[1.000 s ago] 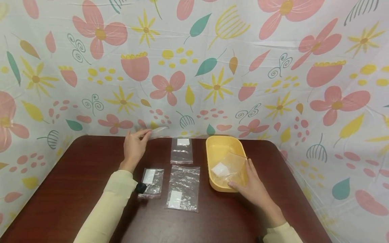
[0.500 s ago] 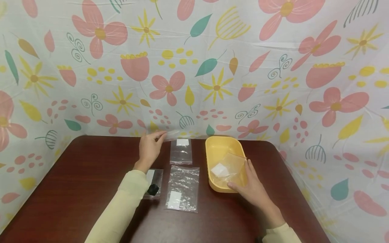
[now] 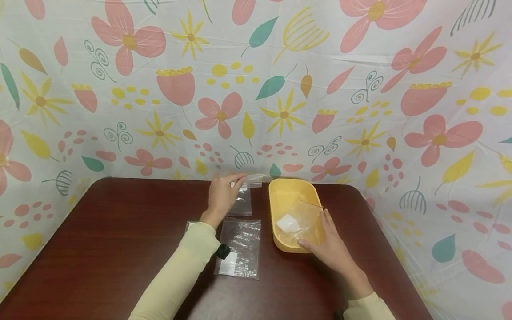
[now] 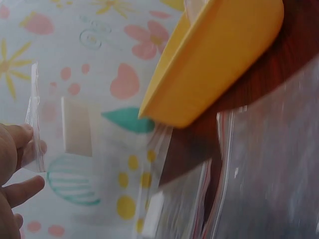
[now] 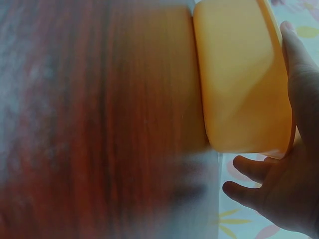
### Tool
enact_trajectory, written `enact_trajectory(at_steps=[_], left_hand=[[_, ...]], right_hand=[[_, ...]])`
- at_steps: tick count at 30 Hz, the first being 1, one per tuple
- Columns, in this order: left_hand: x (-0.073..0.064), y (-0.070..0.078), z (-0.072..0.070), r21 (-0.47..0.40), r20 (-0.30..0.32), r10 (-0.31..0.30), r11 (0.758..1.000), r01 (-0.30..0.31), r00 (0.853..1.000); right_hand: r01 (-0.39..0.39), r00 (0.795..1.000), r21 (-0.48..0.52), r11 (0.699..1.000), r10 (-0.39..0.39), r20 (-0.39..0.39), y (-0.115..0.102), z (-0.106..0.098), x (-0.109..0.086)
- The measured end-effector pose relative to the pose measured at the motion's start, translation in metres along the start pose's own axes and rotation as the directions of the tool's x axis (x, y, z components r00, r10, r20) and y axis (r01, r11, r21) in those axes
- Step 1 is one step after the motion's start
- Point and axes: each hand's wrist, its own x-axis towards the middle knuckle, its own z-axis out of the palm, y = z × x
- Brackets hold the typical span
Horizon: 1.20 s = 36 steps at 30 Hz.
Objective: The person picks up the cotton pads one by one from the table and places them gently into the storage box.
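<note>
In the head view my left hand (image 3: 222, 195) pinches a clear zip bag (image 3: 255, 181) by one edge between thumb and fingertips. The left wrist view shows this bag's white label (image 4: 77, 127) and its raised edge at the fingers. Beneath the hand lies another clear labelled bag (image 3: 242, 206), partly covered. My right hand (image 3: 338, 251) rests at the near right corner of a yellow basin (image 3: 275, 213), thumb by the near rim and fingers along the right side, fairly straight. Inside the basin sits a clear bag (image 3: 308, 218) with a white label.
A larger clear bag (image 3: 246, 244) lies nearer on the brown table (image 3: 108, 249). Left of it, another bag (image 3: 191, 226) is mostly hidden by the left sleeve. A flower-printed cloth (image 3: 280, 66) hangs behind the table.
My left hand has moved right with the pinched bag, from beyond the left of the bags to above the far one. The right hand stays at the basin.
</note>
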Motion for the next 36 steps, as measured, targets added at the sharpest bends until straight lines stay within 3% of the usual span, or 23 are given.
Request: enact_trajectory(at_steps=[18,36], left_hand=[[-0.006,0.051,0.04,-0.115,0.087,0.064,0.992,-0.053,0.994],[-0.015,0.063,0.057,-0.078,0.131,0.13,0.99,-0.121,0.983]], right_hand=[[0.009,1.0,-0.008,1.0,-0.009,-0.004,0.0,0.0,0.001],[0.015,1.0,-0.002,1.0,-0.015,-0.001,0.0,-0.001,0.0]])
